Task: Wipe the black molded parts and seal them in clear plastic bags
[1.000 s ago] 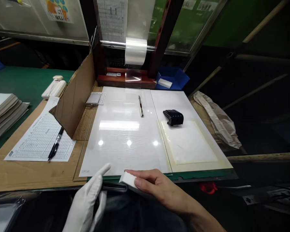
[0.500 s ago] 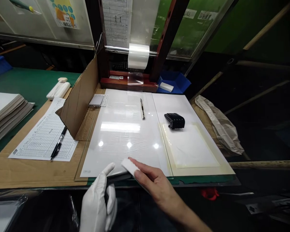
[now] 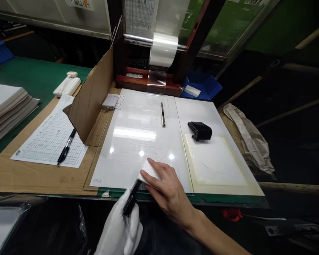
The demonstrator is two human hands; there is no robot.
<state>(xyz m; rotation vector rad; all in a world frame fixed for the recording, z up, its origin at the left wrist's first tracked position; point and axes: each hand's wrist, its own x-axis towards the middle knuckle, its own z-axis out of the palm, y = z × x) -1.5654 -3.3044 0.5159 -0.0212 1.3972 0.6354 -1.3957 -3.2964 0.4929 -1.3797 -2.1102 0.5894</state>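
Note:
My left hand, in a white glove, is closed on a slim black part near the front edge of the work surface. Bare, my right hand presses a white foam-like block against the far end of that part. Its fingers are closed over the block and hide where block and part meet. The part's full shape is covered by both hands. Beyond them, a utility knife lies on the white sheet. A black curved plastic piece rests to the right.
A roll of clear film hangs on a metal bar at the back. On the left stands a bent cardboard divider, beside a printed form with a pen. A blue bin sits behind the sheet, right.
The black part has turned so its far end points up and right. My right hand has shifted from pinching the block to laying its fingers over it. The camera view has shifted slightly.

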